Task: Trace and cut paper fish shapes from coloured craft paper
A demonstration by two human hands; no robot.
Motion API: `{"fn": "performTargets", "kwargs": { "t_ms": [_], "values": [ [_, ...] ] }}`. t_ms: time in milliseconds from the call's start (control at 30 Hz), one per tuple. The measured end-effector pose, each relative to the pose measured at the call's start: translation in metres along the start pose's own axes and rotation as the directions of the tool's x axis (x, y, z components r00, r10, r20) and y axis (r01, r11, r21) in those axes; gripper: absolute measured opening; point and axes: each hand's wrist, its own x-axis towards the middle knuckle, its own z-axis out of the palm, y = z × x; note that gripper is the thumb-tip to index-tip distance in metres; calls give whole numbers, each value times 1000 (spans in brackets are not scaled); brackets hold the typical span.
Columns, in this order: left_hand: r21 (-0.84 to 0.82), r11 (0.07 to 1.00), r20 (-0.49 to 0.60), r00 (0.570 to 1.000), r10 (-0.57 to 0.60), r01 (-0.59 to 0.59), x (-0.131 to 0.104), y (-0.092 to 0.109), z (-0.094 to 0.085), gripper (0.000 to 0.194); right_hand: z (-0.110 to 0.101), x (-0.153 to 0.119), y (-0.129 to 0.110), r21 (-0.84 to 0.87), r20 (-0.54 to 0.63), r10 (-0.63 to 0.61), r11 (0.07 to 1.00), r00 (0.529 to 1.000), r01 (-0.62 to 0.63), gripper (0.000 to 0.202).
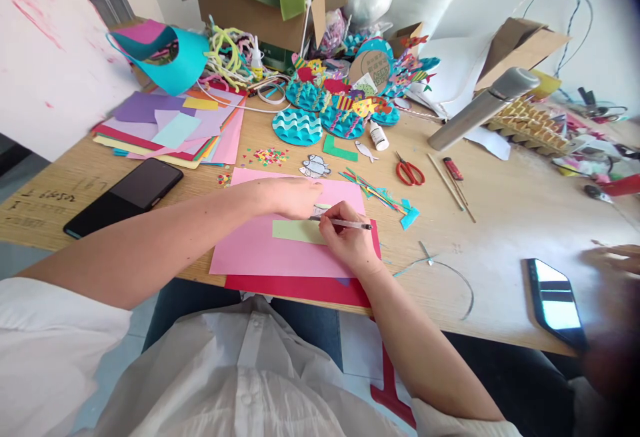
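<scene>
Mid-frame, the right hand (353,237) pinched a slim pen (350,224), its barrel clear and one end dark, over a flat, straight-edged pale-green paper strip (295,231). The left hand (300,198) lay just above the strip; whether its fingers gripped anything, I could not tell. Beneath spread a smooth pink sheet (260,250), partly covering a deeper red sheet (300,288). At upper centre sat a turquoise oval (297,128) with wavy ridges.

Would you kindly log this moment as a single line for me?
left hand: over pink sheet | right hand: holding pen, tip near pale green paper | beyond sheet: fish cutouts | right of sheet: red scissors
</scene>
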Motion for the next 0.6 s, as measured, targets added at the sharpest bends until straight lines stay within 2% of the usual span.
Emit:
{"fn": "performTargets", "kwargs": {
  "t_ms": [100,300,600],
  "values": [
    [40,999,34,999,-15,13,0,0,1,43,1,0,-1,-25,5,-38,999,999,38,10],
    [60,998,23,1000,-8,7,0,-2,4,46,1,0,-2,-36,1,-69,997,998,69,10],
    [-4,999,-22,999,-49,49,-1,-1,6,41,-1,-1,-6,-35,26,-42,998,999,43,12]
  ]
}}
